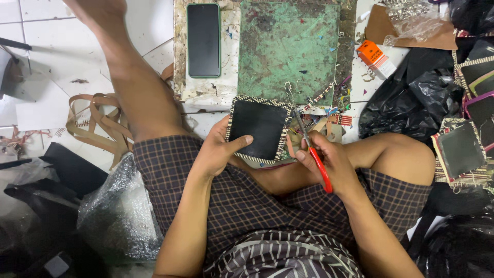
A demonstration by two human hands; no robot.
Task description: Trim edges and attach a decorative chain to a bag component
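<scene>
A person sits on a white tiled floor (46, 36), seen from above, with checked shorts filling the lower middle of the frame. At far left lie a clear plastic bag (121, 216) and, above it, loops of tan strap (92, 121). Just left of centre, the left hand (218, 149) holds a square black patch with a woven patterned border (260, 128), thumb pressed on its black face and fingers hidden beneath, so this grip is pinching the patch. Above, in the upper middle, a dark phone (203, 40) rests beside a worn green cutting board (288, 49). Right of centre, the right hand (329, 162) is closed around red-handled scissors (309, 144), their blades at the patch's right edge. An orange box (375, 57) sits upper right. More bordered patches (460, 152) lie at far right, beside black plastic bags (406, 103).
</scene>
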